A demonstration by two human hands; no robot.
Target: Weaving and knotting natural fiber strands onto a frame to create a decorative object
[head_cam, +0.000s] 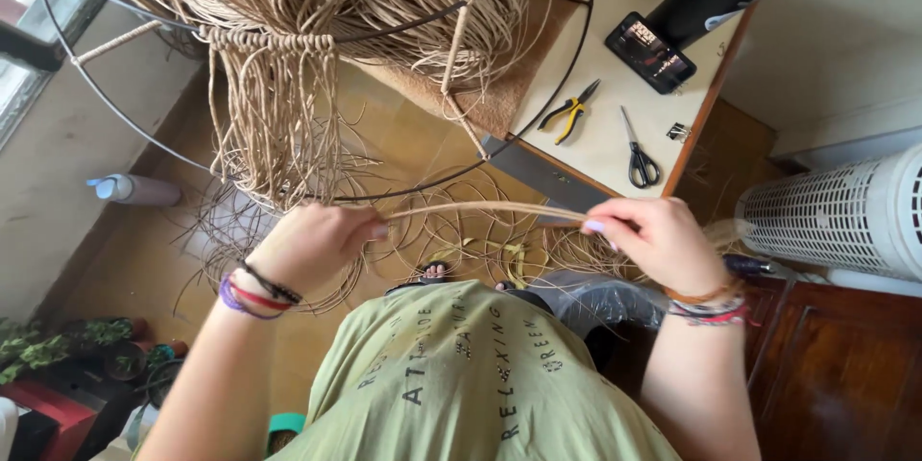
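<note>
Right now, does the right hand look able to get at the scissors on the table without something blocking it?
Probably yes. The right hand pinches a tan cord just below the table edge, and the scissors lie in the open above it. It would have to release the cord first.

Hanging cords and wire frame block the space just above the left hand. Cord spans between both hands. Open gap below the frame ring, between hands. Table with pliers, scissors above right hand; fan close at its right.
</note>
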